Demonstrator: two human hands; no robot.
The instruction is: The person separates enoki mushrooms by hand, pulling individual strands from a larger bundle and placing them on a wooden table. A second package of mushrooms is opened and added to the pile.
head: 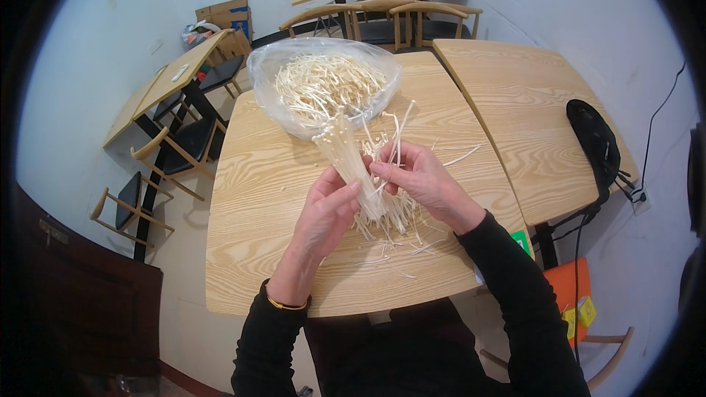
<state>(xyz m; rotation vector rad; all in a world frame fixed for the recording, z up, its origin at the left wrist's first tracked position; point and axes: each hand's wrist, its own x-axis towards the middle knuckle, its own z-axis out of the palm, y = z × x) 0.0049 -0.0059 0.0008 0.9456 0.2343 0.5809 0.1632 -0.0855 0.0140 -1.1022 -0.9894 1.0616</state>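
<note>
A bundle of enoki mushrooms (347,154) is gripped in my left hand (328,204), caps pointing away from me. My right hand (413,173), close beside it, pinches a few loose enoki stems (398,132) between thumb and fingers. Under both hands lies a pile of enoki mushrooms (400,215) on the wooden table (259,198), partly hidden by them. Stray stems are scattered around this pile. Beyond my hands, a clear plastic bag (259,88) stands wide at the mouth, holding a heap of separated enoki (331,82).
A second wooden table (513,88) adjoins on the right, with a black bag (593,138) and cables on it. Wooden chairs (380,22) stand behind, others at left. An orange chair back (571,286) is at lower right. A green card (520,242) lies by the right table edge.
</note>
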